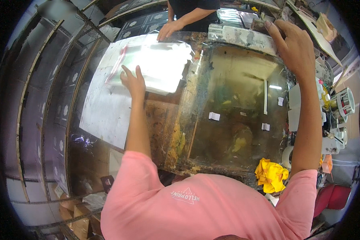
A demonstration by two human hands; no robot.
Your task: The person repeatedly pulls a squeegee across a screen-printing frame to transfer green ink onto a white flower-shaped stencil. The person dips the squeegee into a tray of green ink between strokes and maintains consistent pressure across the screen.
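Observation:
My left hand [133, 81] rests with fingers spread on a stack of clear plastic sheets or bags [156, 66] lying on a white board [104, 104] at the table's left. My right hand [294, 44] reaches far forward and touches the end of a long paint-crusted squeegee bar [240, 37] at the back of the stained screen-printing table [228, 104]. Whether its fingers close around the bar I cannot make out. Across the table another person's hand [169, 29] presses on the far edge of the same plastic stack.
A crumpled yellow rag [271, 174] lies at the near right edge of the table. Tape rolls, pots and small tools [340, 108] crowd the right side. Dark racks holding printed panels [48, 120] curve along the left. Small white tape strips [214, 116] dot the glass.

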